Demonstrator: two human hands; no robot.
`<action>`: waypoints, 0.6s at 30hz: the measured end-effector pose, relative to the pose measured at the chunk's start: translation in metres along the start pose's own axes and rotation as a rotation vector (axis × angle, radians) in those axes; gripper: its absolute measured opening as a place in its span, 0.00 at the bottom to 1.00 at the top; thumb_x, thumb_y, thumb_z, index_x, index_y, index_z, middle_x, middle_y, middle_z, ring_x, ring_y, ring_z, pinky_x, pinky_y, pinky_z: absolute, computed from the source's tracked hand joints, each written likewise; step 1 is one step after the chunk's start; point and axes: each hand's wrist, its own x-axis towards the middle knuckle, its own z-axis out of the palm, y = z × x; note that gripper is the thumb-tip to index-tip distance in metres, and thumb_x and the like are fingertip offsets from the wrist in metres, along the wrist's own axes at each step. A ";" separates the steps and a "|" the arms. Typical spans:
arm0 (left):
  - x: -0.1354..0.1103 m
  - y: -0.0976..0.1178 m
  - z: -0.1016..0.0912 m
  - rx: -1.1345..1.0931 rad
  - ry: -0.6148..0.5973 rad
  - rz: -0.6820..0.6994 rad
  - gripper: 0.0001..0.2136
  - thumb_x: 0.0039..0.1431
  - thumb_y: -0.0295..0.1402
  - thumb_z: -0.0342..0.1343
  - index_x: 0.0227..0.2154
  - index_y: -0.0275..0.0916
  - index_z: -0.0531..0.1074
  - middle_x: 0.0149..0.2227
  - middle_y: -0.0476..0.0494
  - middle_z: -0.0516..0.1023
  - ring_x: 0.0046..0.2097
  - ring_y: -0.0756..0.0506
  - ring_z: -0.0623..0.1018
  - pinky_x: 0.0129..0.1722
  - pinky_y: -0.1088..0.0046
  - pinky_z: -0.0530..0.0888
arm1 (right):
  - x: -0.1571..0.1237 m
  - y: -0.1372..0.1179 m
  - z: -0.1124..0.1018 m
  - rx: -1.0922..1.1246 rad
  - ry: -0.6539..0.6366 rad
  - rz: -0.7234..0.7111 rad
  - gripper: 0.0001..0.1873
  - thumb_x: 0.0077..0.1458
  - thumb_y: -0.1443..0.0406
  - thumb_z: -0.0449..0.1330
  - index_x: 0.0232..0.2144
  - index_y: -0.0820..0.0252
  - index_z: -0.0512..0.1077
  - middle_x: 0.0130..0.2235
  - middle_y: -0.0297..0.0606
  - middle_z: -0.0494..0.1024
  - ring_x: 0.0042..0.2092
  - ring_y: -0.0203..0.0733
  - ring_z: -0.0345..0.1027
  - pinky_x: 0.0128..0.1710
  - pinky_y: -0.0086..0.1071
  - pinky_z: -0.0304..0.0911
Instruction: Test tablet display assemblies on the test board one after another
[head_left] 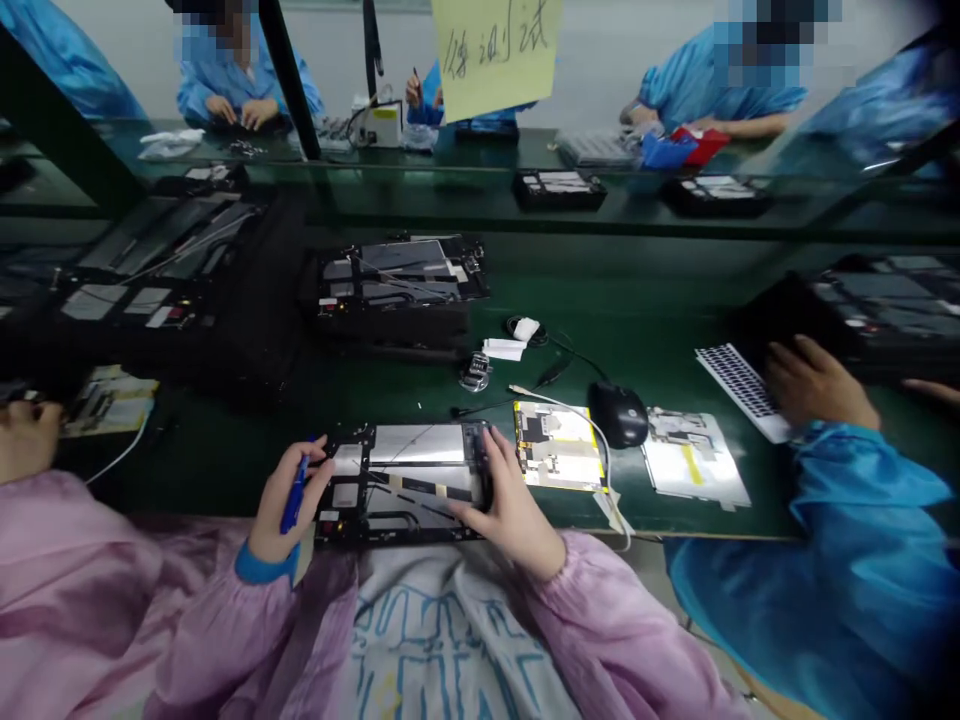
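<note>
A flat black tablet-like housing [420,482], its silver plates and thin cables showing, lies at the near edge of the bench in front of me. My left hand [291,495] is closed around a blue pen [298,490], with its fingertips at the housing's left edge. On the opposite side, my right hand [514,500] grips the housing's right end, thumb on its face and fingers along the edge. Just right of that hand lies an opened tablet [559,447] with a yellow border, and a white cable [592,425] runs across it.
Black stacks topped with similar housings [397,275] stand behind and to the left. A black mouse [619,414] and a silver panel [694,460] lie rightward. A co-worker's hand [821,385] touches a white perforated strip [742,390]. A yellow note [495,55] hangs above.
</note>
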 end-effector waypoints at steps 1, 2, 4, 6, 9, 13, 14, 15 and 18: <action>0.001 0.000 0.002 0.013 0.005 -0.006 0.17 0.51 0.48 0.55 0.32 0.39 0.63 0.52 0.35 0.73 0.49 0.39 0.75 0.46 0.65 0.72 | 0.004 -0.003 0.002 -0.039 -0.008 -0.005 0.49 0.48 0.58 0.65 0.67 0.58 0.47 0.68 0.50 0.46 0.68 0.55 0.41 0.66 0.52 0.47; 0.003 0.001 0.003 0.025 0.014 -0.013 0.17 0.50 0.48 0.55 0.32 0.39 0.63 0.52 0.34 0.73 0.46 0.40 0.77 0.44 0.65 0.72 | 0.008 -0.004 0.005 -0.067 -0.004 -0.007 0.47 0.48 0.58 0.65 0.66 0.57 0.49 0.67 0.50 0.47 0.68 0.55 0.42 0.66 0.52 0.48; 0.007 0.001 0.004 0.046 0.034 -0.014 0.17 0.50 0.48 0.55 0.31 0.39 0.62 0.51 0.34 0.74 0.41 0.42 0.78 0.42 0.65 0.73 | 0.014 -0.005 0.010 -0.098 0.021 -0.016 0.39 0.51 0.60 0.63 0.63 0.57 0.56 0.66 0.50 0.49 0.67 0.55 0.45 0.65 0.52 0.50; 0.011 0.002 0.003 0.059 0.037 -0.006 0.17 0.50 0.48 0.55 0.31 0.39 0.62 0.50 0.35 0.74 0.39 0.43 0.78 0.42 0.66 0.73 | 0.017 -0.004 0.014 -0.106 0.045 -0.028 0.30 0.54 0.61 0.60 0.59 0.58 0.63 0.66 0.50 0.51 0.67 0.54 0.47 0.64 0.52 0.51; 0.016 0.004 -0.002 0.067 0.007 0.013 0.17 0.50 0.49 0.55 0.30 0.39 0.62 0.47 0.37 0.75 0.36 0.45 0.77 0.41 0.67 0.74 | 0.019 -0.001 0.015 -0.113 0.069 -0.050 0.17 0.56 0.63 0.57 0.48 0.59 0.72 0.64 0.49 0.55 0.66 0.55 0.49 0.63 0.53 0.53; 0.022 0.006 -0.007 0.044 -0.020 0.012 0.19 0.50 0.50 0.56 0.30 0.38 0.62 0.42 0.40 0.75 0.32 0.48 0.75 0.37 0.69 0.73 | 0.019 -0.003 0.013 -0.129 0.087 -0.107 0.10 0.57 0.64 0.55 0.39 0.60 0.73 0.62 0.49 0.61 0.65 0.55 0.51 0.64 0.57 0.49; 0.023 0.006 -0.007 0.025 -0.022 0.001 0.20 0.50 0.51 0.56 0.30 0.38 0.62 0.41 0.41 0.75 0.32 0.48 0.74 0.36 0.70 0.73 | 0.019 -0.004 0.013 -0.138 0.075 -0.122 0.09 0.57 0.64 0.55 0.38 0.60 0.72 0.61 0.50 0.62 0.64 0.54 0.51 0.64 0.58 0.48; 0.025 0.007 -0.007 0.002 -0.024 -0.014 0.20 0.50 0.51 0.57 0.30 0.38 0.62 0.40 0.42 0.75 0.32 0.48 0.74 0.36 0.71 0.73 | 0.020 -0.006 0.012 -0.150 0.058 -0.128 0.08 0.57 0.64 0.55 0.38 0.60 0.71 0.61 0.50 0.62 0.64 0.54 0.51 0.64 0.59 0.47; 0.027 0.009 -0.006 -0.064 -0.032 -0.074 0.21 0.48 0.51 0.58 0.30 0.38 0.63 0.37 0.45 0.74 0.31 0.50 0.73 0.33 0.74 0.72 | 0.019 -0.010 0.013 -0.201 0.000 -0.091 0.09 0.58 0.64 0.54 0.40 0.60 0.70 0.62 0.49 0.61 0.67 0.60 0.45 0.62 0.65 0.45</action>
